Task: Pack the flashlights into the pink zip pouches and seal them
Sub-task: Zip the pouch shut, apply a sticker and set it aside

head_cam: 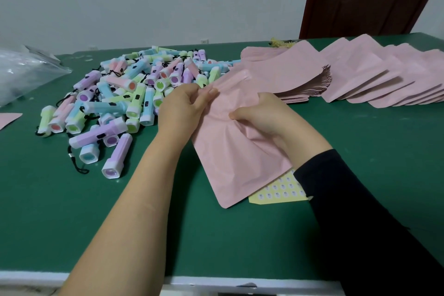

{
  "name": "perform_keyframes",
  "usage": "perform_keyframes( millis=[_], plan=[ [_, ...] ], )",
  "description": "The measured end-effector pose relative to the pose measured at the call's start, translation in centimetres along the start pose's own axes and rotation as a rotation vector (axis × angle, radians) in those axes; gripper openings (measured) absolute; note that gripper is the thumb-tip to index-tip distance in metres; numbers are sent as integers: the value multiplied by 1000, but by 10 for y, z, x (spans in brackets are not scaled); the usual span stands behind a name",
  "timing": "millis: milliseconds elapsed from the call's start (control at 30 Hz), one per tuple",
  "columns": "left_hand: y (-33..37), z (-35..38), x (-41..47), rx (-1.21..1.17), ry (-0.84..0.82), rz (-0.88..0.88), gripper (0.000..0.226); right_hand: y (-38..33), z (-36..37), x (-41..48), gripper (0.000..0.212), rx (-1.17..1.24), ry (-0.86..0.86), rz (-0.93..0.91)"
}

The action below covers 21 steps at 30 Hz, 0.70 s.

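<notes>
Pouch (pixel 230 151) pinched at its mouth by my left hand (pixel 182 103), bunched in my right hand (pixel 260 115) | flashlights (pixel 125 93) heaped just left | pouch stack (pixel 300 74) right (fanned along the far tabletop (pixel 72 223) side) | sticker sheet (pixel 278 191) under pouch's near edge.

I have open table (pixel 72 218) along the near edge. The flashlight heap (pixel 125 93) blocks the far left; pouch stacks (pixel 365 74) crowd the far right corner.
</notes>
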<state>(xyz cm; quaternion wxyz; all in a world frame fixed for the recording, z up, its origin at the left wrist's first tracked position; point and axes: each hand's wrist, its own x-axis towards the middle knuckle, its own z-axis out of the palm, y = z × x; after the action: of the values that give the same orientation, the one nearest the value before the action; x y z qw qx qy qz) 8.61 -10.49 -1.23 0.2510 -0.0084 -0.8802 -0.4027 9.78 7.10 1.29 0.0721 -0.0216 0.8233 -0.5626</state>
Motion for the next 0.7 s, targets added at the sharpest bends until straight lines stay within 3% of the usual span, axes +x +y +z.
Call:
perform_keyframes(
  millis=[233,333,433,533,600,700],
  plan=[
    [-5,-7,4,-167,-12,-116,48,2,-9,3,32,61,74,13],
    [-4,-7,2,-267,-9,-187,47,2,-7,3,51,65,67,26],
    [0,-8,2,-422,29,-280,43,2,-9,3,43,128,90,8],
    [2,-14,4,-641,-197,-407,35,3,-11,4,25,237,130,1],
    [3,-14,3,-655,-393,-409,37,4,-12,6,8,302,148,-10],
    [4,-9,2,-629,-380,-383,17,6,-13,10,26,341,176,37]
  ],
)
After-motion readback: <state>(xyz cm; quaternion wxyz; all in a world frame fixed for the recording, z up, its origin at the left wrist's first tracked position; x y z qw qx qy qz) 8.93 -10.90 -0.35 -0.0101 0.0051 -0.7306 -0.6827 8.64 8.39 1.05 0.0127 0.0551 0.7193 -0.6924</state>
